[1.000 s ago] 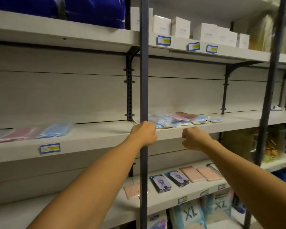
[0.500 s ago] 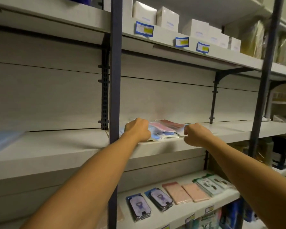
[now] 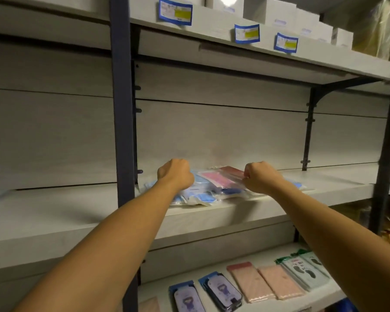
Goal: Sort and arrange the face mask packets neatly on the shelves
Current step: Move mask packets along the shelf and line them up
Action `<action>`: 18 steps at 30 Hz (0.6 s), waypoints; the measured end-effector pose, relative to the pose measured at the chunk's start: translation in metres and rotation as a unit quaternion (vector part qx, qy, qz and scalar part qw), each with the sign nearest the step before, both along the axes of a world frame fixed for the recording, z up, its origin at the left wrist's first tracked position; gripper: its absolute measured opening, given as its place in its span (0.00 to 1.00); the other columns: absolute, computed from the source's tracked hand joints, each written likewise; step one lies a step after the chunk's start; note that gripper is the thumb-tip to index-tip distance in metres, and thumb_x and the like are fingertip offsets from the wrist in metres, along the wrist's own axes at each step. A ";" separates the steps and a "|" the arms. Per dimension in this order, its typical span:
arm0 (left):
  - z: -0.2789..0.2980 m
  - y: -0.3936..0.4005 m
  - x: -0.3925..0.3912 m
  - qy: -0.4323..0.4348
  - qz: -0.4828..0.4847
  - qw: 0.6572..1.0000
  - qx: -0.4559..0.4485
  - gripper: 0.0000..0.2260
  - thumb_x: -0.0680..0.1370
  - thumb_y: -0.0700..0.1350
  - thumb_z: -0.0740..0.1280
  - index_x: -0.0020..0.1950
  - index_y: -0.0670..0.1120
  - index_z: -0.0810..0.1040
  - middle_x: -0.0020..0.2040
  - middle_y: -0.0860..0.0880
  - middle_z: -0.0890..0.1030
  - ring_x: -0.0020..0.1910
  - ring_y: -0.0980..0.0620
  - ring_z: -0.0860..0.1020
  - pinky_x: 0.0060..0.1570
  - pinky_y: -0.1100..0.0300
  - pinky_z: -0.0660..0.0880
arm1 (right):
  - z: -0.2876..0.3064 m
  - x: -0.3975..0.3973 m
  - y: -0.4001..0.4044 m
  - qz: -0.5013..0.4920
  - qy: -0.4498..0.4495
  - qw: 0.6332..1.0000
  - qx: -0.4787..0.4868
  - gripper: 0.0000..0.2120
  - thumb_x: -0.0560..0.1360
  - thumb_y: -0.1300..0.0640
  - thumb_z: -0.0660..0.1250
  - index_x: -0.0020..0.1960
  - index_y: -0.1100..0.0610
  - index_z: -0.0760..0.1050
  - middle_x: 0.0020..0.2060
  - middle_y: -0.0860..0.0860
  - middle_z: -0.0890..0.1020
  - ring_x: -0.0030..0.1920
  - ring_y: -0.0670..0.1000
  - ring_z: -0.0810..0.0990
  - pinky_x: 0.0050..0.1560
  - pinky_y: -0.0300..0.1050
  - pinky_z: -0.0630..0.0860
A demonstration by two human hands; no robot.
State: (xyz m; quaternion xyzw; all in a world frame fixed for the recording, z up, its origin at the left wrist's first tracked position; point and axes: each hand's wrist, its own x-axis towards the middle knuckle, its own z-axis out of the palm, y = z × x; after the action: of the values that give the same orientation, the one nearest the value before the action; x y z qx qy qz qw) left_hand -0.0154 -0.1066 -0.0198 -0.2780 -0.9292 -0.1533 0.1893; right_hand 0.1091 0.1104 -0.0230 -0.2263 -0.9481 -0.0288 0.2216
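the messy heap of clear plastic face mask packets, blue and pink [image 3: 214, 188], lies on the pale wooden middle shelf [image 3: 234, 212], close to its front edge. the left hand [image 3: 175, 174] sits at the heap's 9 o'clock side, fingers curled, but i cannot tell if they hold a packet. the right hand [image 3: 260, 176] at 3 o'clock pinches a packet edge. the packets look slippery, so a quick pull could slide some off the edge. half a second ago both hands were nearer the shelf front; now they are on the heap.

Glossy plastic packets [image 3: 214, 183], matt shelf [image 3: 223, 212]
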 end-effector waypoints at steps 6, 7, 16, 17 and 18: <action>0.000 0.021 -0.024 -0.041 0.044 0.998 0.023 0.06 0.78 0.44 0.62 0.41 0.46 0.74 0.50 0.42 0.82 0.45 0.42 0.79 0.39 0.58 0.71 | -0.005 -0.042 0.033 0.048 0.007 0.999 -0.025 0.13 0.75 0.51 0.64 0.52 0.57 0.81 0.48 0.57 0.83 0.50 0.61 0.80 0.48 0.48 0.79; 0.001 0.025 -0.027 -0.050 0.054 0.997 0.029 0.06 0.78 0.45 0.62 0.42 0.46 0.74 0.51 0.42 0.82 0.47 0.41 0.80 0.41 0.57 0.72 | -0.004 -0.050 0.038 0.054 0.001 0.998 -0.027 0.12 0.75 0.52 0.64 0.51 0.57 0.81 0.48 0.57 0.83 0.50 0.60 0.80 0.48 0.48 0.79; 0.005 0.047 -0.058 -0.169 0.133 0.976 0.044 0.30 0.73 0.66 0.70 0.64 0.44 0.77 0.61 0.43 0.78 0.58 0.42 0.79 0.57 0.53 0.78 | 0.006 -0.113 0.077 0.137 -0.050 0.984 -0.106 0.28 0.71 0.31 0.67 0.39 0.57 0.79 0.34 0.53 0.81 0.38 0.55 0.79 0.39 0.44 0.74; 0.005 0.050 -0.060 -0.182 0.141 0.972 0.038 0.31 0.73 0.66 0.71 0.65 0.44 0.77 0.62 0.43 0.78 0.58 0.42 0.79 0.56 0.54 0.77 | 0.008 -0.118 0.078 0.148 -0.061 0.980 -0.121 0.31 0.69 0.27 0.67 0.39 0.57 0.80 0.34 0.52 0.82 0.38 0.54 0.80 0.40 0.45 0.76; 0.004 0.053 -0.063 -0.190 0.146 0.970 0.038 0.30 0.73 0.65 0.72 0.63 0.43 0.77 0.61 0.43 0.79 0.57 0.43 0.79 0.53 0.55 0.77 | 0.009 -0.123 0.079 0.160 -0.076 0.974 -0.140 0.34 0.65 0.24 0.68 0.40 0.57 0.82 0.35 0.52 0.83 0.38 0.54 0.81 0.43 0.46 0.77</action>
State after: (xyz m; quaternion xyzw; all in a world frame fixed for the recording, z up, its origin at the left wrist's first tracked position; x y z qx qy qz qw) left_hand -0.0783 -0.0540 -0.0154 -0.0976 -0.9723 -0.2086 0.0404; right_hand -0.0135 0.1895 -0.0139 -0.0972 -0.9807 0.1231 0.1164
